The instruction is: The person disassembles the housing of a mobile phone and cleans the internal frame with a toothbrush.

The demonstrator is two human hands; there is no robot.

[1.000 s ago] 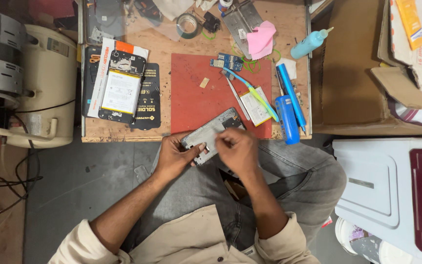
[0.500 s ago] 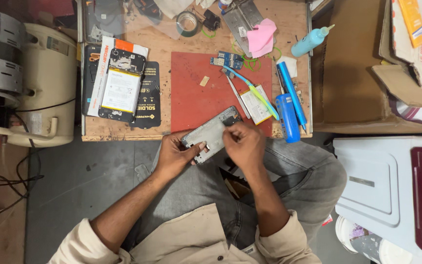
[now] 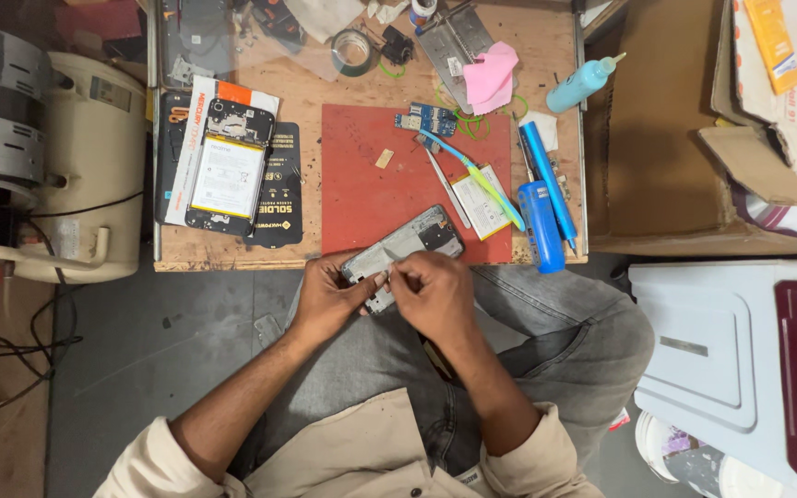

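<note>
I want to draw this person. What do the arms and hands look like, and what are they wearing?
Both hands are bare: the left hand and right hand have no gloves, rings or watch showing. The forearms are bare too. Beige sleeves are pushed up near the elbows. Grey jeans cover the legs.

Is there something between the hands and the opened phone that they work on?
No. The left hand grips the phone frame at its near end, and the right hand touches it directly. Nothing visible lies between them.
</note>
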